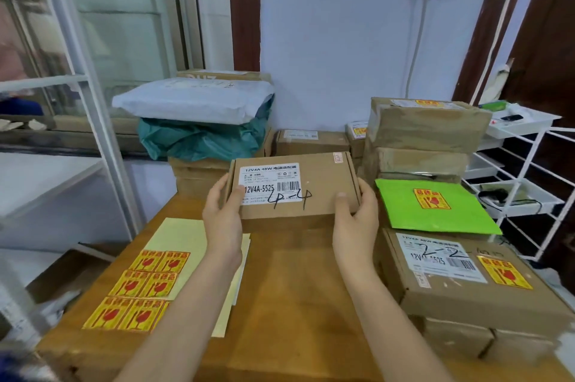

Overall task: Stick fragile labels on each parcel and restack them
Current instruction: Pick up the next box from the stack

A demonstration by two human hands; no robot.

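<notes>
Now an unlabelled box point(294, 187) is gripped at both ends by the left hand point(222, 210) and right hand point(356, 215); a sticker from the sheet point(140, 291) is needed next.

We see a plain brown cardboard box point(294, 185) with a white printed label point(270, 183) and black marker scrawl. The sticker sheet point(140, 290) is bright yellow with red wine-glass symbols on pale yellow backing. There's a neon green envelope point(435, 206), a teal bag point(202, 139) under a white mailer point(193, 100), and the desk point(289, 304) is honey-orange wood.
</notes>
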